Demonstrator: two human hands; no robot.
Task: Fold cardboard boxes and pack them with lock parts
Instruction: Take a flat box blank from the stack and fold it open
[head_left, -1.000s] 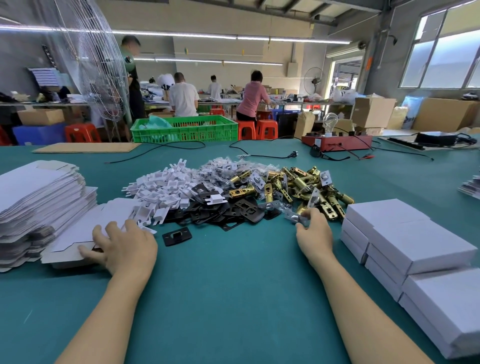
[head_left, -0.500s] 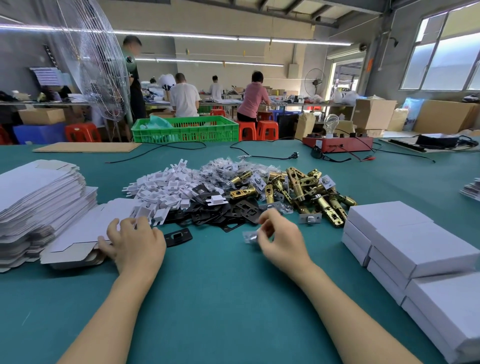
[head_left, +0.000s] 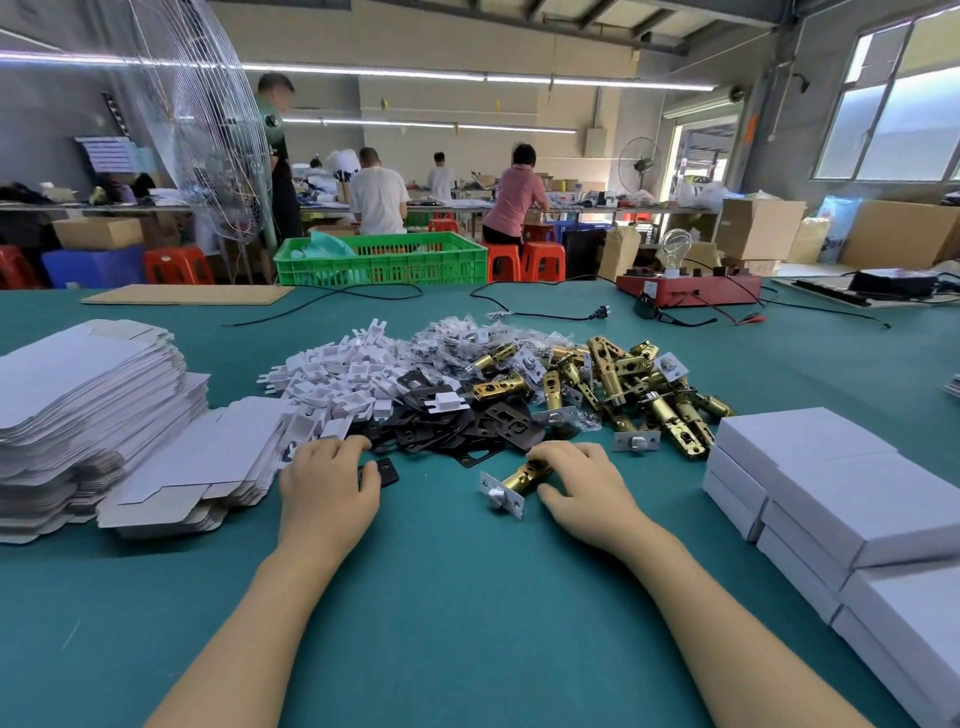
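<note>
**Lock parts at hand, boxes unfolded**

At worktop (head_left: 467, 597) centre, 12 o'clock from the wearer: one brass latch (head_left: 511, 480) with a silver faceplate, lying on its side apart from the heap. Right hand (head_left: 582, 488) curls over its barrel end, fingers on the brass; a full grip cannot be confirmed. Left hand (head_left: 330, 486) rests at 11 o'clock, fingertips on a black plate (head_left: 387, 473), fingers bent, nothing lifted.

Parts heap (head_left: 493, 384) at 12 o'clock, farther back: white clips, black plates, bagged screws, brass latches. Flat boxes (head_left: 88, 405) stacked at 9 to 10 o'clock. Closed boxes (head_left: 831, 493) stacked at 3 o'clock.

Handling, by judgement: latch is solid metal, heavy for its size, stiff, smooth and likely to roll; take it round the barrel, not the thin faceplate. Plates are thin and lie flush, so slide one to lift an edge. Flat boxes are light, bendable card; hold by the panels.
</note>
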